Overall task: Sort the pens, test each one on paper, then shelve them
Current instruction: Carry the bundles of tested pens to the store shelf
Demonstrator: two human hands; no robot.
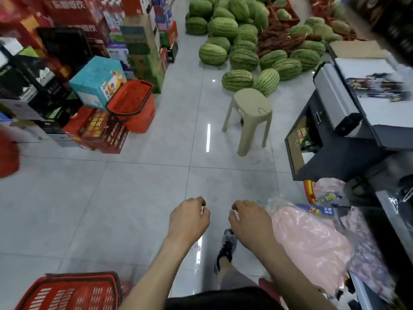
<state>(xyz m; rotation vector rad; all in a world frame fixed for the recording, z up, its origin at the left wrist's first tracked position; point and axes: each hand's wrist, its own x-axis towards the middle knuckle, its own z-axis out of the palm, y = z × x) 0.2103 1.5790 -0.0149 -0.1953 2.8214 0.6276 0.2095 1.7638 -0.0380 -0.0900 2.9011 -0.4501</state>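
Two bare hands are reaching out over a glossy grey tiled floor (pixel 138 198) that is catching streaks of ceiling light. The left hand (pixel 188 220) and the right hand (pixel 250 220) are both showing their backs, with fingers curling under; a pale speck is showing at the left fingertips, but whether either hand is gripping anything cannot be told, and where the pens are lying cannot be told either. One dark laced shoe (pixel 228 245) is stepping on the tiles just below the right hand. Ahead, one beige moulded plastic stool (pixel 250 108) is standing in the aisle, and behind it more than a dozen striped green watermelons (pixel 243 59) are lying heaped on the floor. To the left, printed cardboard boxes (pixel 98 81) are standing in stacks, with one slotted red basket (pixel 131 101) leaning tilted against them; a second red basket (pixel 73 291) is sitting at the lower left edge. On the right, a grey metal counter (pixel 368 90) is narrowing the way, and a crinkly clear bag holding pink cloth (pixel 312 238) is lying just beside the right forearm.
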